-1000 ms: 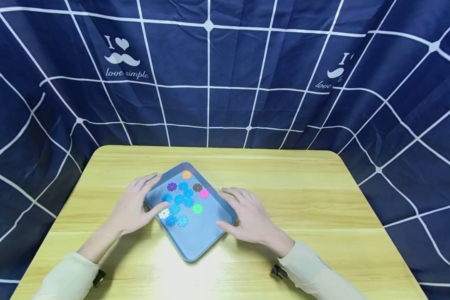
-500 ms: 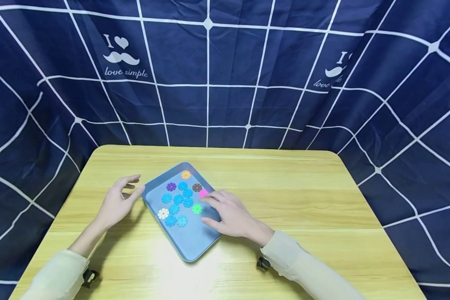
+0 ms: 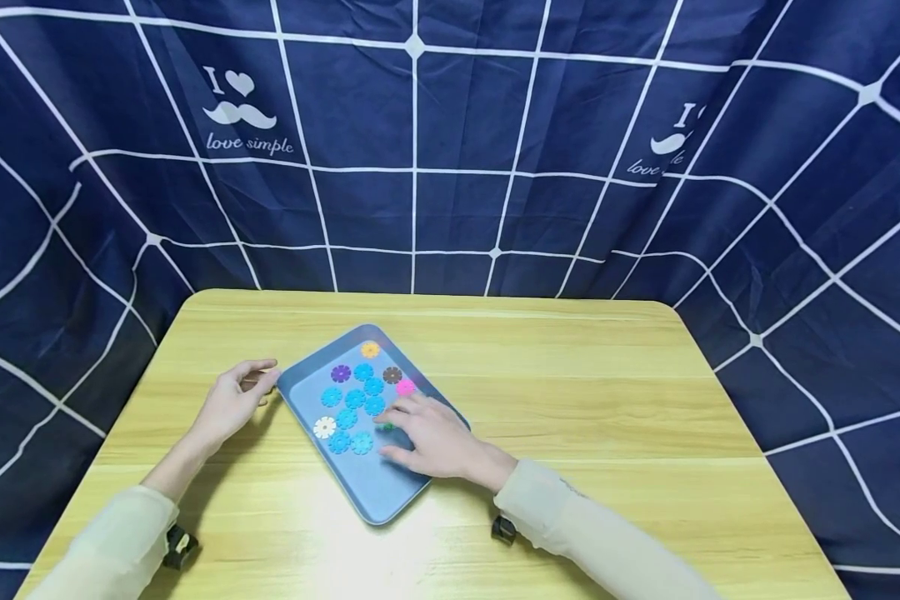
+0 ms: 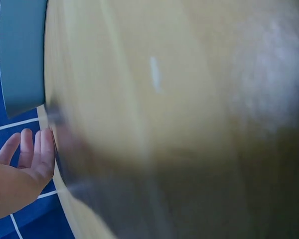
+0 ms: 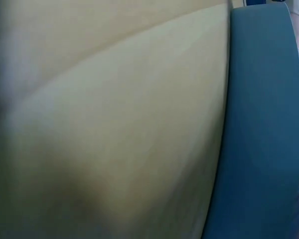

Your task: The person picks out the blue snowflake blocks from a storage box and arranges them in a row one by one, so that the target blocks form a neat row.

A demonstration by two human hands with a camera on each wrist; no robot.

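A grey-blue tray (image 3: 378, 500) lies turned cornerwise on the table. Several flower-shaped plastic discs are spread in it: mostly blue discs (image 3: 355, 400), plus an orange disc (image 3: 370, 350), a purple disc (image 3: 341, 374), a brown disc (image 3: 392, 375), a pink disc (image 3: 406, 387) and a white disc (image 3: 325, 427). My right hand (image 3: 435, 437) reaches over the tray's right side, fingers spread above a green disc (image 3: 388, 427) that they mostly cover. Beside the tray's left corner is my left hand (image 3: 228, 404), fingers loosely bent and holding nothing; contact with the rim cannot be told.
The wooden table (image 3: 570, 375) extends on all sides of the tray. A dark blue cloth (image 3: 457, 208) with white lines hangs behind it and along both sides. In the right wrist view the tray's outer wall (image 5: 261, 124) stands close.
My left hand has drawn away leftward from over the tray to beside its left corner. My right hand has moved left from the right rim to above the green disc.
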